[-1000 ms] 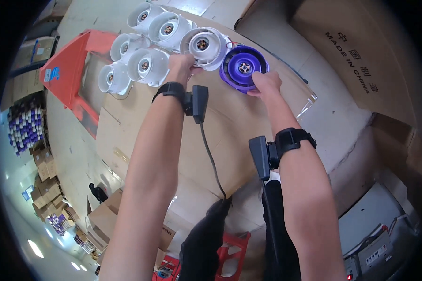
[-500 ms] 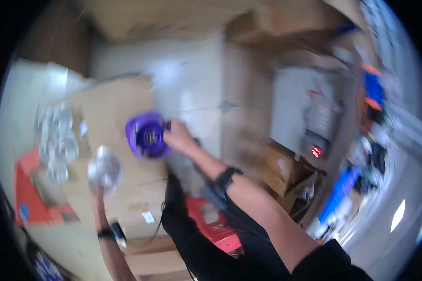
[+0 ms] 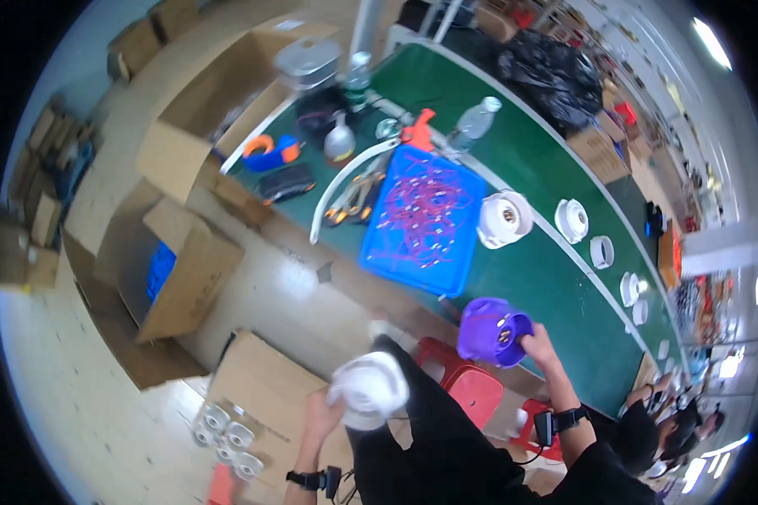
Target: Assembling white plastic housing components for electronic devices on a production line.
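Near left, I see 5 white housings (image 3: pixel 240 435) on cardboard (image 3: pixel 261 370). Right of them, my left hand (image 3: pixel 317 414), fingers curled, holds up a white housing (image 3: pixel 370 389). Farther right, my right hand (image 3: pixel 541 343) grips a purple housing (image 3: pixel 480 330) by its rim, near the green bench (image 3: pixel 564 295). Farther: a blue tray (image 3: pixel 456 252) of wires (image 3: pixel 425 202), then a bottle (image 3: pixel 474 126).

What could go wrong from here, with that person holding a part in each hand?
The white housing is held by one side in the left hand, away from the green table, so a slip could drop it. The purple housing, in the right hand, looks close to the table's near edge and might knock against it. Thin tangled wires lie heaped in the blue tray nearby; a housing passing low could perhaps snag them.
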`<state>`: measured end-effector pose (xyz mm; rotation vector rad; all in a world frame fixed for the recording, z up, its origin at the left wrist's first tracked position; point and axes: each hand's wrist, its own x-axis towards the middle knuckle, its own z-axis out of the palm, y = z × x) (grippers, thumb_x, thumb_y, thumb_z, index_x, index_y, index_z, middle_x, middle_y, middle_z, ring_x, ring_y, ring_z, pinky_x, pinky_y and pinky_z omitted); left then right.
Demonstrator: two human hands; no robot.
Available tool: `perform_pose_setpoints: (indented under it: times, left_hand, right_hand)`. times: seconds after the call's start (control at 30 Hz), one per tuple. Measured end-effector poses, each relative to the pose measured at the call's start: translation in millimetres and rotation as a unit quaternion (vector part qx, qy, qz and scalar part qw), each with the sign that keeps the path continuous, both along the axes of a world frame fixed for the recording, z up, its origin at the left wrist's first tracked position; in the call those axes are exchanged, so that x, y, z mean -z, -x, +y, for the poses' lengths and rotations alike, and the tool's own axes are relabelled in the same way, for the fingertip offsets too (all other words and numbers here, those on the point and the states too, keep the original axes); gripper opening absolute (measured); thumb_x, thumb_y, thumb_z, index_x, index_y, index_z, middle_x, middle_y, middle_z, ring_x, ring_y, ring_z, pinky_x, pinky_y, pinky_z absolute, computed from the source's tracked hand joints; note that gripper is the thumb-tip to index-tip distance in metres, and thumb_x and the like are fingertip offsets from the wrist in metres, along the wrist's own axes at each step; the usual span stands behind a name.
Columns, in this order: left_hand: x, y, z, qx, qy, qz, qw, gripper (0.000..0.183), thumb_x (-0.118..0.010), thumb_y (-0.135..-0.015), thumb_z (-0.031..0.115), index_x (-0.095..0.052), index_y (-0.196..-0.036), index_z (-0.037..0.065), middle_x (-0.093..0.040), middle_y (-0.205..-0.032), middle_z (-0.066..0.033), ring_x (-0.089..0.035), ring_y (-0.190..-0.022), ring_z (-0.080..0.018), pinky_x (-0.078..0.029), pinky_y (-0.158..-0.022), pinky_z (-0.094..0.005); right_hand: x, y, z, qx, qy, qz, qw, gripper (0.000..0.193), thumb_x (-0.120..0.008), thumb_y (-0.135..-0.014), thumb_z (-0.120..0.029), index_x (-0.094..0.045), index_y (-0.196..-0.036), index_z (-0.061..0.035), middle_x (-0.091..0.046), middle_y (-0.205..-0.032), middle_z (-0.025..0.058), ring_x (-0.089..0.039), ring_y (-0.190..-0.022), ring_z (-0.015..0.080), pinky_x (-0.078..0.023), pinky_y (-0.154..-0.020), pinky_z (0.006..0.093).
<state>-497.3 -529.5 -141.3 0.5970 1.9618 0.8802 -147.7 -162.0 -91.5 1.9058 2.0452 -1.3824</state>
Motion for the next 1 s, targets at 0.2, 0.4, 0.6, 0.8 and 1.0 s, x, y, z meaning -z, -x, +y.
perform_pose_setpoints:
  times: [0.2,0.4,0.6,0.8,1.0]
  left_hand:
    - [-18.2,-110.9,274.0,0.279,0.018,0.065,0.958,0.038,-0.07,-0.076,0.028,-0.068,-0.098,-0.004,-0.067,-0.096,-0.029,-0.066,-0.095,-0.0421,-0.052,-0.082,-0.0496]
    - [-21.5,-160.6,392.8,0.202,0.114,0.052,0.971,0.029,-0.068,-0.075,0.012,-0.069,-0.102,-0.002,-0.067,-0.105,-0.026,-0.066,-0.099,-0.043,-0.055,-0.087,-0.0486]
    - [-5.2,-145.6,403.0,0.142,0.065,0.01,0.988,0.044,-0.073,-0.076,0.028,-0.065,-0.105,-0.005,-0.066,-0.107,-0.0254,-0.067,-0.096,-0.0395,-0.056,-0.083,-0.0474]
    - [-75.0,-34.9,296.6,0.131,-0.044,-0.225,0.965,0.047,-0.061,-0.089,0.031,-0.054,-0.122,-0.002,-0.068,-0.093,-0.0234,-0.071,-0.061,-0.0332,-0.06,-0.054,-0.0395]
    - [69.2,21.1,63.1,-0.34,-0.007,-0.136,0.931,0.032,-0.06,-0.089,0.019,-0.063,-0.114,0.0,-0.07,-0.091,-0.0137,-0.07,-0.067,-0.0236,-0.058,-0.06,-0.0358]
  right_hand:
    - [52.7,-102.5,132.5,0.289,-0.133,0.013,0.948,0.022,-0.051,-0.075,-0.008,-0.062,-0.08,0.0106,-0.062,-0.073,0.0113,-0.065,-0.066,0.0221,-0.054,-0.05,0.0385]
    - [48.0,-95.1,246.1,0.289,0.105,0.097,0.947,0.033,-0.044,-0.082,-0.012,-0.056,-0.097,0.0157,-0.068,-0.084,0.027,-0.072,-0.067,0.0359,-0.064,-0.059,0.0438]
    - [24.7,-75.2,247.4,0.205,0.156,0.028,0.966,0.066,-0.057,-0.091,-0.058,-0.063,-0.079,0.0067,-0.067,-0.067,0.0166,-0.068,-0.055,0.0263,-0.056,-0.047,0.0356]
    - [-134.2,-11.1,137.4,0.063,0.054,-0.252,0.964,0.046,-0.057,-0.099,-0.038,-0.064,-0.107,0.0072,-0.067,-0.069,0.0144,-0.062,-0.05,0.0182,-0.051,-0.043,0.0263]
    - [-174.2,146.9,75.5,-0.297,0.15,-0.105,0.937,0.036,-0.048,-0.102,-0.026,-0.064,-0.096,0.0059,-0.068,-0.072,0.0115,-0.063,-0.053,0.0176,-0.051,-0.048,0.0278]
